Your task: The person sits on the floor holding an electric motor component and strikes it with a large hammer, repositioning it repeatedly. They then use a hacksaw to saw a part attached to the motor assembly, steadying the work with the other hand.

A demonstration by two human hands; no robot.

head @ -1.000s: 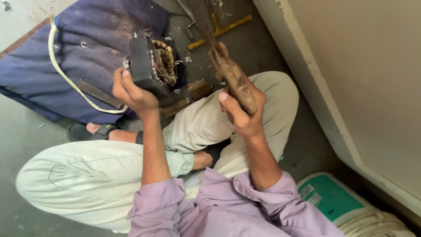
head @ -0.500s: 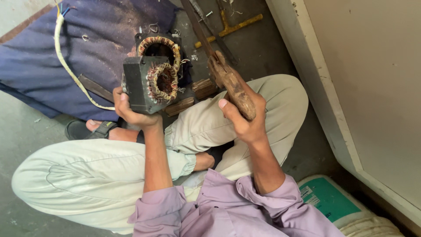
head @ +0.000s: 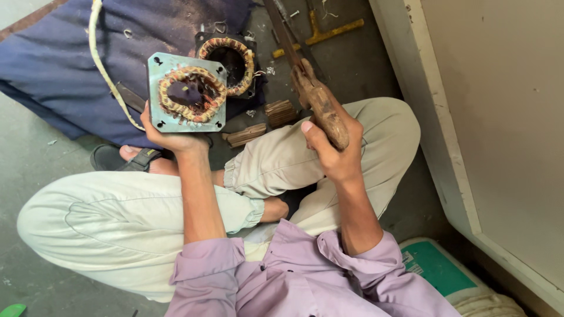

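step: inspecting stator (head: pixel 187 93), gripped from below in left hand (head: pixel 176 138) | right hand (head: pixel 335 155) closed on wooden-handled tool (head: pixel 320 108) | next: likely bringing tool leftward to windings, steady hold needed

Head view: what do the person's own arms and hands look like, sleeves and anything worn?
Both forearms are bare; the lilac shirt sleeves are rolled up near the elbows. The left hand and the right hand wear no gloves. No watch, ring or band shows on either wrist.
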